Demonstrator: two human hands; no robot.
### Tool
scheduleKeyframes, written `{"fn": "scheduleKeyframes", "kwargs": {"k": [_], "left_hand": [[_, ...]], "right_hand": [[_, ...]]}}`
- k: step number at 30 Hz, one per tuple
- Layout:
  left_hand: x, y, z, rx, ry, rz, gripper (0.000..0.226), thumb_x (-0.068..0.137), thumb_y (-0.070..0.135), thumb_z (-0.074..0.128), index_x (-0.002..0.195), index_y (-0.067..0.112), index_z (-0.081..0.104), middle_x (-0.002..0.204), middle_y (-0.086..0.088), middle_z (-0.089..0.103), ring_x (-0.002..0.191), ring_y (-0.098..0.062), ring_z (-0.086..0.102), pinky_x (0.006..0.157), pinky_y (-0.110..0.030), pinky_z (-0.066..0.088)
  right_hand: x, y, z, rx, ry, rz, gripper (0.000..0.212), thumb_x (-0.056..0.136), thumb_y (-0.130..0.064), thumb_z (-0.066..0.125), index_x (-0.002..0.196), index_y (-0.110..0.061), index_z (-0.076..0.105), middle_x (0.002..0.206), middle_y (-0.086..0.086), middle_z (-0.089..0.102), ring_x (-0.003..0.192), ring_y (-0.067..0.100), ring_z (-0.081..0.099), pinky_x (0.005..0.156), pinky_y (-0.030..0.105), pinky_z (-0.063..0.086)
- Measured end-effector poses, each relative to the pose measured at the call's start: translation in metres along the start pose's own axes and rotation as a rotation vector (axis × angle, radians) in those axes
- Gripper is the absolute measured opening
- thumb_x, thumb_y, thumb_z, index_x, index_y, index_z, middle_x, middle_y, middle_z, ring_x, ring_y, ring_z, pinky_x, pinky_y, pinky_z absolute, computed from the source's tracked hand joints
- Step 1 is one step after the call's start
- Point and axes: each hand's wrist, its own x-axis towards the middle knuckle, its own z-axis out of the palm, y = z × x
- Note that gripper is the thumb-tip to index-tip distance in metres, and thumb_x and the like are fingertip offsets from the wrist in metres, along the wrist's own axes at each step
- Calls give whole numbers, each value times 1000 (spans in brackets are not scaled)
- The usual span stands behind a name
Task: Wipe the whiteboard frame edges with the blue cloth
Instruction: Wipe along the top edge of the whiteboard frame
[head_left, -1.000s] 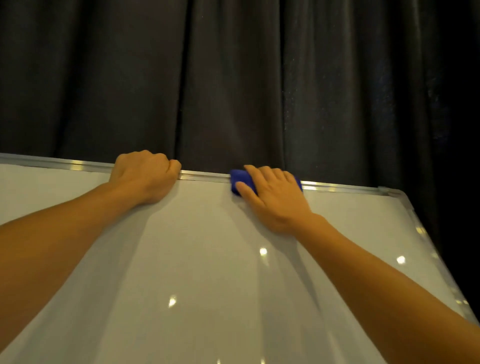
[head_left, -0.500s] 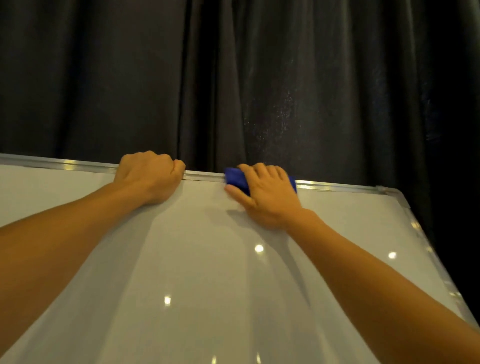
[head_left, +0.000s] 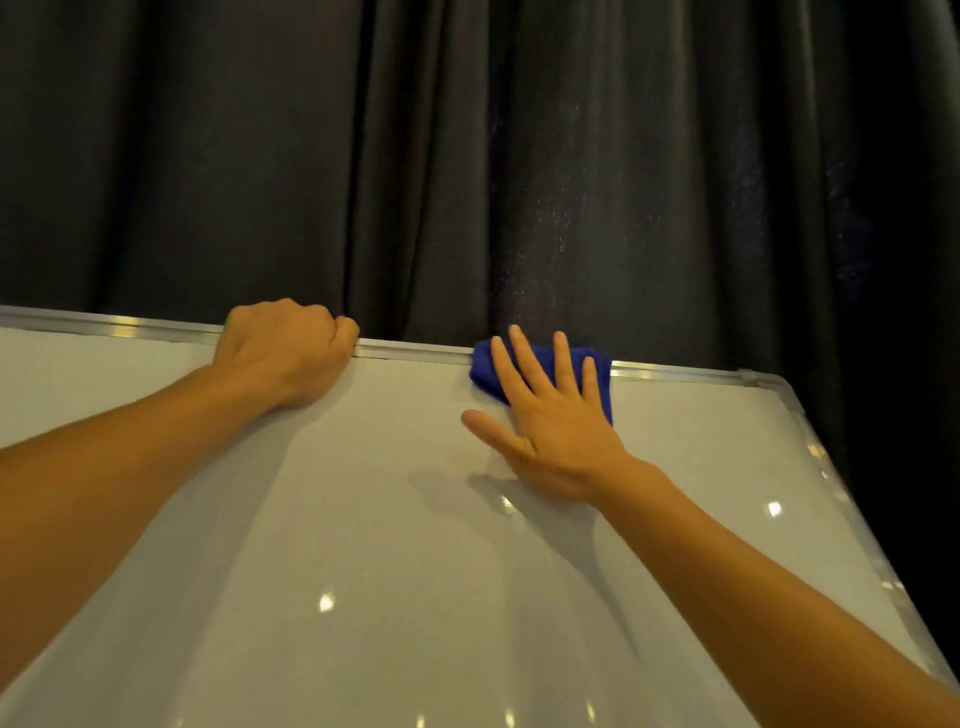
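Wiping now: the right hand (head_left: 553, 431) lies flat, fingers spread, pressing the blue cloth (head_left: 597, 371) on the top frame edge (head_left: 415, 353) of the whiteboard (head_left: 363, 519).
Left hand (head_left: 285, 348): curled shut over the same top edge, holding the board.
Cloth position: under the right fingertips, right of the middle.
Long axis: the rail runs left to right.
Free room: bare rail toward the top right corner (head_left: 748, 375); the left fist blocks the other way.
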Motion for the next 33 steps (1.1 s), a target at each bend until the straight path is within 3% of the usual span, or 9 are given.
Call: {"fn": "scheduleKeyframes", "kwargs": {"k": [3, 5, 8, 12, 17, 21, 25, 29, 33], "left_hand": [[-1, 10, -1, -36, 15, -23, 50, 94, 41, 26, 63, 17, 56, 60, -5, 53, 55, -21, 46, 60, -35, 33], [-1, 17, -1, -56, 28, -36, 50, 94, 40, 27, 61, 16, 56, 57, -5, 53, 53, -21, 46, 59, -35, 33], [-1, 19, -1, -68, 42, -36, 50, 94, 39, 28, 57, 17, 53, 55, -4, 52, 52, -21, 47, 59, -36, 34], [0, 16, 4, -73, 46, -55, 50, 93, 39, 29, 56, 16, 53, 53, -4, 53, 51, -21, 48, 55, -33, 31], [0, 16, 6, 15, -9, -58, 45, 95, 40, 29, 60, 18, 48, 60, -1, 52, 56, -20, 47, 61, -37, 35], [-1, 9, 6, -48, 2, -36, 49, 95, 41, 26, 60, 19, 52, 58, -4, 51, 54, -20, 46, 62, -36, 35], [-1, 13, 10, -21, 7, -29, 49, 94, 38, 25, 60, 16, 54, 57, -4, 49, 54, -22, 45, 61, -35, 33], [-1, 24, 12, -1, -5, -35, 46, 93, 33, 28, 59, 15, 53, 58, -6, 52, 53, -23, 46, 59, -35, 34], [0, 22, 7, -34, -30, -43, 49, 95, 39, 28, 63, 15, 56, 60, -7, 55, 56, -23, 49, 62, -36, 35]], "right_hand": [[-1, 24, -19, 119, -71, 73, 92, 70, -88, -6, 150, -44, -4, 163, -14, -10, 148, 27, -19, 117, 55, -12], [15, 25, -29, 246, 49, 127, 83, 78, -80, 1, 150, -43, 20, 162, -10, 19, 150, 29, 7, 118, 56, 1], [34, 15, -26, 105, 213, 235, 67, 93, -65, 14, 146, -33, 38, 149, -3, 47, 142, 29, 32, 118, 55, 13], [44, -18, -4, 1, 183, 359, 72, 93, -66, 15, 146, -22, 37, 147, 8, 46, 139, 34, 31, 118, 56, 8], [62, -85, 13, 86, 127, 72, 80, 91, -66, 7, 153, -16, 17, 150, 9, 39, 141, 32, 27, 118, 57, 6], [62, -41, 3, 16, 116, -16, 65, 98, -56, 14, 154, -24, 10, 152, 5, 37, 140, 29, 28, 118, 55, 9], [44, 32, -8, 0, 57, 174, 59, 99, -50, 18, 151, -22, 23, 150, 6, 41, 138, 30, 32, 118, 55, 13], [46, 23, -5, -65, 48, 103, 42, 101, -44, 25, 123, -20, 51, 124, 9, 57, 117, 32, 47, 106, 52, 31], [63, -33, 4, 14, 99, -51, 59, 93, -55, 14, 116, -19, 55, 118, 6, 60, 114, 29, 50, 107, 53, 29]]}}
